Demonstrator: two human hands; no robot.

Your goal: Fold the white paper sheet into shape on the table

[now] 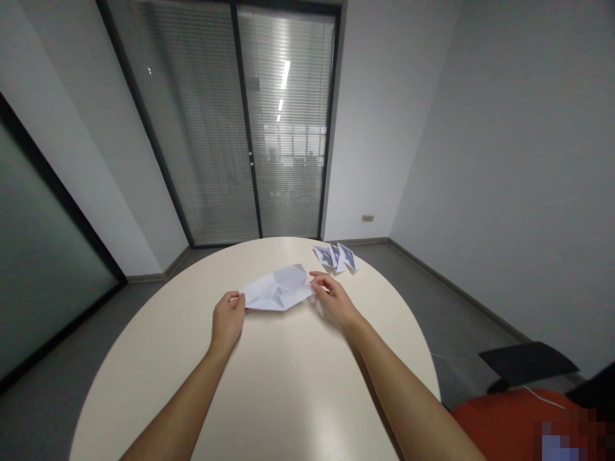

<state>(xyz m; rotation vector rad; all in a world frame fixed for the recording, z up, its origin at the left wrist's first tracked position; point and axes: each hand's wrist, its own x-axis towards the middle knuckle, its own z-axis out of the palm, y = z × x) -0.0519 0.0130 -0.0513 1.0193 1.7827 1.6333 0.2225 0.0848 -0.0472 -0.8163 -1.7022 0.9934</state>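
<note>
A creased sheet of white paper (281, 289) is stretched between my hands above the round table. Fold lines meet near its middle. My left hand (228, 320) pinches the paper's left end between thumb and fingers. At the opposite end, my right hand (331, 296) grips the right corner with thumb and fingertips, its index finger reaching past the edge. Beyond the right hand, several folded paper pieces (335, 257) lie close together near the table's far edge.
The round cream table (269, 384) fills the lower middle. At the lower right stands a red chair (509, 416) with a black armrest (528, 363), close to the table's edge. A glass door with blinds (288, 128) and grey walls lie beyond.
</note>
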